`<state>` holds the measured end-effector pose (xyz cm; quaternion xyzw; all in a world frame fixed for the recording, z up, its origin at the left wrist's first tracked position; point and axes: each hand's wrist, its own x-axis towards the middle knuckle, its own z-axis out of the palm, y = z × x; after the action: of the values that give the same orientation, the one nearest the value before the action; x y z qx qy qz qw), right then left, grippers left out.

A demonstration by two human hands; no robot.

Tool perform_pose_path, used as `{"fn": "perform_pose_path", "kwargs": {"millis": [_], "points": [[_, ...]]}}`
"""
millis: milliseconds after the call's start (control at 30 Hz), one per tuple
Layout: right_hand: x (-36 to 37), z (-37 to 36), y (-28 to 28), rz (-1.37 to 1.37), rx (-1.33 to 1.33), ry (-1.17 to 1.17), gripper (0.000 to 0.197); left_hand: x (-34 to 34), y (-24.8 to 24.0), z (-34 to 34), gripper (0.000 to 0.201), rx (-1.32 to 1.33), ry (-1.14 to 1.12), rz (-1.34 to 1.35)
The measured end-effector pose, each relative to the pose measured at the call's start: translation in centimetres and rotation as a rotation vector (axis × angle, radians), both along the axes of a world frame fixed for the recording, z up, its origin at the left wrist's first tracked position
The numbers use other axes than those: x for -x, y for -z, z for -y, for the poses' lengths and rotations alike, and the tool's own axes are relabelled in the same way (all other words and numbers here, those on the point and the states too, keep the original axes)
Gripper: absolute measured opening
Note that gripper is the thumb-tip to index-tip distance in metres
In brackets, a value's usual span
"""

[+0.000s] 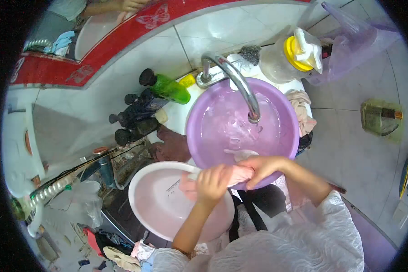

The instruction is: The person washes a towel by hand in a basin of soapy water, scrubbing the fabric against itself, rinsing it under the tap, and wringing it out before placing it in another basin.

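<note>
A wet pink cloth is stretched between my two hands, above where the two basins meet. My left hand is wrapped round one part of it, and a loose end hangs over the white basin. My right hand grips the other end at the near rim of the purple basin. Water fills the purple basin, and a pale piece of fabric shows in it beside my right hand. A curved chrome faucet reaches over this basin. The white basin is tilted against my body.
Left of the faucet stand a green bottle and several dark bottles. A brown cloth lies by the basins. Behind at right are a clear jug with a yellow collar and a purple plastic bag. Crumpled fabric lies beside the purple basin.
</note>
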<state>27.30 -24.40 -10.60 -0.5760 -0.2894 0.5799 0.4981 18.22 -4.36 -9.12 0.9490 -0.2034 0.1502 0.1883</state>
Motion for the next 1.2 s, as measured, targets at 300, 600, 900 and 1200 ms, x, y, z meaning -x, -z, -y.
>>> {"fn": "perform_pose_path", "kwargs": {"millis": [300, 600, 900, 1200], "points": [[-1.7, 0.3, 3.6, -0.254, 0.192, 0.04, 0.027, -3.3, 1.7, 0.0, 0.025, -0.003, -0.09, 0.322], [-3.2, -3.2, 2.2, 0.858, 0.41, 0.041, 0.024, -4.9, 4.7, 0.1, 0.027, 0.201, -0.197, -0.184], [-6.7, -6.2, 4.6, 1.489, -0.203, 0.478, 0.019, -5.4, 4.2, 0.9, 0.033, 1.148, -0.523, -0.707], [-8.9, -7.3, 5.6, 1.591, -0.554, 0.295, 0.013, -4.7, 2.1, 2.3, 0.027, 2.433, -0.654, -1.386]]}}
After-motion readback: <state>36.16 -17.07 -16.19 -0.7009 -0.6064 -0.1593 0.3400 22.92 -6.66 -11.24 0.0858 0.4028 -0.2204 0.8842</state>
